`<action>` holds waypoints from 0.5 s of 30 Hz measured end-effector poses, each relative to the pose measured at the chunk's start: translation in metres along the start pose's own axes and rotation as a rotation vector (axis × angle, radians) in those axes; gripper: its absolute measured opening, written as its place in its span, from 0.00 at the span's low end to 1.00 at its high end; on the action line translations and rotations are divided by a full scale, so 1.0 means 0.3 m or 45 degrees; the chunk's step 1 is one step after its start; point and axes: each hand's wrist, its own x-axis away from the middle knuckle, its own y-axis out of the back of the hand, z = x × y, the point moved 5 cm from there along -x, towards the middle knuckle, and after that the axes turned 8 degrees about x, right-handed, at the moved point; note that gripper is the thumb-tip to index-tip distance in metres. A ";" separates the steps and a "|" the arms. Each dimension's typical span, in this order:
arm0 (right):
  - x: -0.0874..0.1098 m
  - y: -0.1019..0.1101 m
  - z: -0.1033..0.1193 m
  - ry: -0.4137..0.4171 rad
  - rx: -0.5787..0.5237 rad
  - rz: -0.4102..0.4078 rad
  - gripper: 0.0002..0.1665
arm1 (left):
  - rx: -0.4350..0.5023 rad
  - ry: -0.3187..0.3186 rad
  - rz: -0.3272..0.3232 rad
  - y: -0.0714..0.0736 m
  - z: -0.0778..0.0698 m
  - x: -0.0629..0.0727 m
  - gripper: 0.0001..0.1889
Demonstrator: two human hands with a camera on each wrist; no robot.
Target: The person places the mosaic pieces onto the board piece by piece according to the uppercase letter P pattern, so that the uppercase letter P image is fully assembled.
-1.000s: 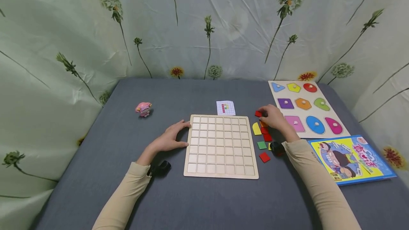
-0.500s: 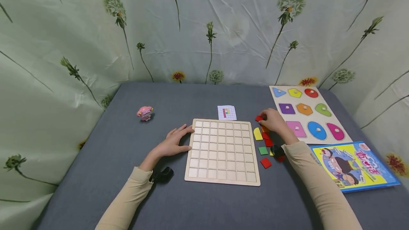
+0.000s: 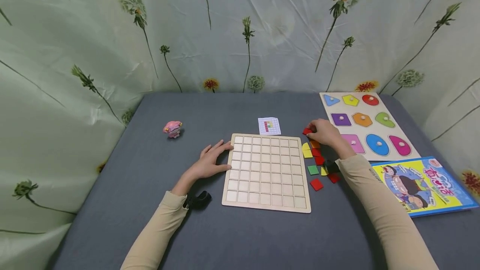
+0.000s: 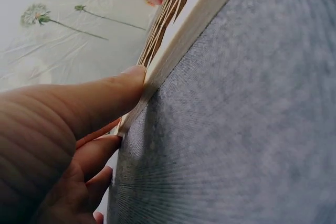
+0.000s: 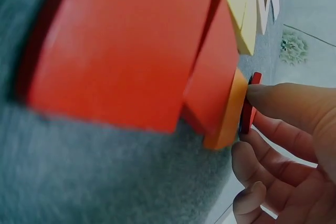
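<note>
A pale wooden grid board [image 3: 267, 172] lies flat in the middle of the table. My left hand [image 3: 206, 162] touches the board's left edge with thumb and fingertips; in the left wrist view the thumb [image 4: 113, 95] lies against the board's rim. To the right of the board, my right hand [image 3: 325, 132] pinches a small red tile [image 5: 247, 119] between thumb and fingers, at the far end of a loose row of tiles. Nearest to it is an orange tile [image 5: 231, 111]. Red tiles [image 3: 319, 160], yellow pieces [image 3: 307, 153] and a green tile [image 3: 313, 170] lie closer to me.
Behind the board is a printed pattern card [image 3: 269, 126]. A shape puzzle board [image 3: 348, 128] with knobbed pieces lies at the back right, with a blue and yellow box [image 3: 423, 186] in front. Far left stands a pink toy figure [image 3: 173, 129].
The head view has shifted slightly. Both hands keep nearly the same places, the left at the board's edge and the right at the red tile.
</note>
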 end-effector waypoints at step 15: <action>0.023 0.003 0.053 0.002 0.037 -0.031 0.19 | -0.012 -0.017 -0.023 0.005 -0.001 0.000 0.33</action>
